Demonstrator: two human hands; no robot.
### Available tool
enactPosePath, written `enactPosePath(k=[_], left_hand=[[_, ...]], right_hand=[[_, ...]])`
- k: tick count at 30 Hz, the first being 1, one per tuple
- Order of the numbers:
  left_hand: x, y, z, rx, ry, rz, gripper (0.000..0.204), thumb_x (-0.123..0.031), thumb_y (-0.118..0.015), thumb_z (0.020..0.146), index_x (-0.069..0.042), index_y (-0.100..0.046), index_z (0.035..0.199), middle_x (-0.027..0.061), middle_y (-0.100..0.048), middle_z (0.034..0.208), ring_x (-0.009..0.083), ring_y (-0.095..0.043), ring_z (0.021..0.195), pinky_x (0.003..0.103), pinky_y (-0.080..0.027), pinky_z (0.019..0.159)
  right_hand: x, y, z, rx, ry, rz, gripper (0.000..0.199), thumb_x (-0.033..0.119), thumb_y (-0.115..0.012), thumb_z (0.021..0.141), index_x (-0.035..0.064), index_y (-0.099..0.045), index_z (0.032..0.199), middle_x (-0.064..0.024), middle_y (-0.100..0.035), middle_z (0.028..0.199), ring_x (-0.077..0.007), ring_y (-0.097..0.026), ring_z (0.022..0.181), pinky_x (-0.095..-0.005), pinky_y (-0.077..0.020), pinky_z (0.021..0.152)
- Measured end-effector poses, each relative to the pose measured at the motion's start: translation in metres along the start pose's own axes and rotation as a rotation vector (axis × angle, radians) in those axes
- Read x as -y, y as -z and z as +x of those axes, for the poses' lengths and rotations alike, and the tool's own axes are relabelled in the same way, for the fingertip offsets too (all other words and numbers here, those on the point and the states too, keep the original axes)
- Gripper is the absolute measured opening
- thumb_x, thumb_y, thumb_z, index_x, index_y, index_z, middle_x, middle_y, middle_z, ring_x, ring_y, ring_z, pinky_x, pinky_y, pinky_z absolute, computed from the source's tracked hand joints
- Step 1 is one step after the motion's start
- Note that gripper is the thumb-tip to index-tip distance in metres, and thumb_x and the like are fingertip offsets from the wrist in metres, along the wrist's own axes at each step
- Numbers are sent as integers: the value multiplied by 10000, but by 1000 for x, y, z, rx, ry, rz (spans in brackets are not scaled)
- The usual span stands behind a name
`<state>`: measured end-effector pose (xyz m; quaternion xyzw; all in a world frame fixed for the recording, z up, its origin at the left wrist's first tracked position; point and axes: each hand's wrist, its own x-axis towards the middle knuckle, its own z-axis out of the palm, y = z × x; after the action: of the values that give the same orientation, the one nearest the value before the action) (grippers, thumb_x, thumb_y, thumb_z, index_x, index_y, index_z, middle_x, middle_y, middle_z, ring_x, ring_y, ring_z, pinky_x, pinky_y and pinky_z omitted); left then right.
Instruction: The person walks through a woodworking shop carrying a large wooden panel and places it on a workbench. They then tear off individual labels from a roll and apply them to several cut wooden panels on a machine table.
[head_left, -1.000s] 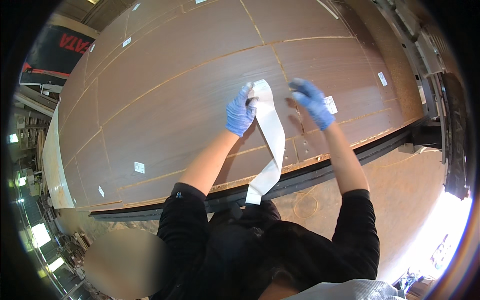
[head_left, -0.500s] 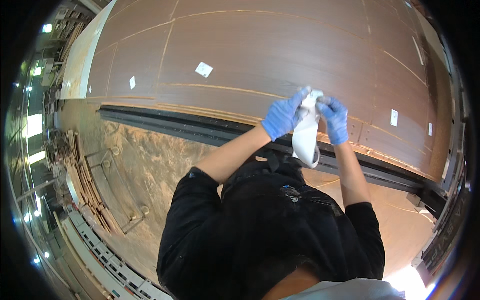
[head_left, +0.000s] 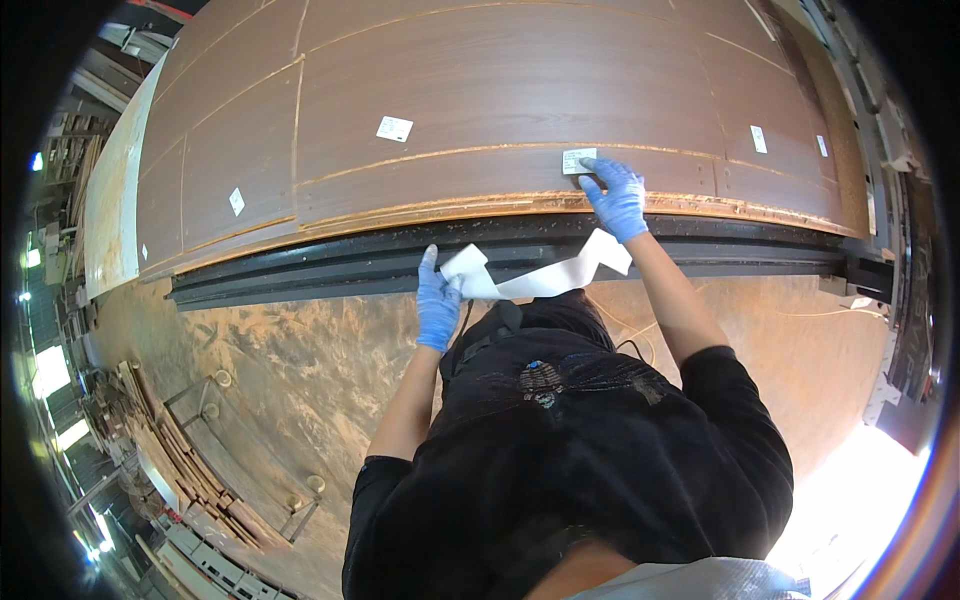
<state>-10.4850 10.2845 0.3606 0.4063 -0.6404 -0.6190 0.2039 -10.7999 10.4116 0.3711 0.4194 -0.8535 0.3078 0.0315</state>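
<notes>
strip of white paper spans the space just beyond the wearer's black top, sagging and kinked, its right end just beside the right wrist. its left end is at the gloved left hand, which seems to hold it lightly near the thumb, though the grip is partly hidden. the index finger of that hand points away, toward the far side. farther off and to the right, the gloved right hand reaches over the panel with thumb and index finger moderately parted; the index fingertip is on the right part of a small white label, and the thumb sits just nearer than it.

the label is on the near margin of a broad brown panel, between a dusty groove and the rough, chipped near edge. along that edge runs a dark rail, with the strip above it. between the rail and the body there is little room; dusty floor spreads out to the left and right.

on the near left, lengths of scrap wood lie beside a low metal frame. a thin yellow cable runs across the floor on the right. more labels dot the panel, one left of the right hand and one right of it. a pale sheet borders the panel's left end, and metal machinery stands along its right side.
</notes>
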Motion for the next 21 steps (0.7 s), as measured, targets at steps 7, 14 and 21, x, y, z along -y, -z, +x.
enactPosePath(k=[7,14,21], left_hand=[[-60,31,27,-58,-675,562,622,57,-551,807,-6,-271,1358,127,-356,1344,190,-479,1107,282,-398,936],[-115,42,35,151,-477,7,614,59,-531,824,-25,-256,1368,104,-410,1283,162,-516,1045,289,-448,877],[-192,83,122,-72,-806,-10,564,43,-541,818,-16,-310,1329,111,-422,1280,144,-530,986,259,-473,812]], right_hand=[[2,-9,-20,-95,-37,-468,484,458,-541,803,94,-553,1122,-109,-509,1167,-259,-458,1106,-476,-240,983],[114,-28,-19,434,-258,641,579,532,-466,858,95,-520,1234,-117,-541,1215,-271,-489,1140,-364,-334,989],[188,-7,-73,872,-139,1259,606,386,-656,786,-57,-514,1175,-130,-621,1017,-171,-579,936,-304,-449,851]])
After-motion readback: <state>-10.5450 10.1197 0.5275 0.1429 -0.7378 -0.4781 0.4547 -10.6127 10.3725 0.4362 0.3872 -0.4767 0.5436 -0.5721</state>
